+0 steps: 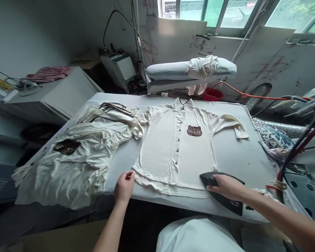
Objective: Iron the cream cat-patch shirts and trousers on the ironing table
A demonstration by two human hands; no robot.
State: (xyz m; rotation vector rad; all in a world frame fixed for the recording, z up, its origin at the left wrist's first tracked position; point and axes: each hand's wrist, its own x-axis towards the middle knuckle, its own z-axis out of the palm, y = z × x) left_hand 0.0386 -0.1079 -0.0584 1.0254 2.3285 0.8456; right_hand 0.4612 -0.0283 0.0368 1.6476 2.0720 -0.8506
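A cream button-front shirt (173, 147) with a brown cat patch lies flat on the padded ironing table (241, 157). My left hand (124, 187) pinches the shirt's lower left hem, fingers closed on the fabric. My right hand (227, 187) grips the top of a dark iron (220, 192) resting on the shirt's lower right hem near the table's front edge.
A heap of similar cream shirts (76, 157) covers the table's left side. A padded sleeve arm (189, 70) stands behind the table. Red and black cables (301, 140) and hoses hang at the right. A grey cabinet (52, 98) sits at the left.
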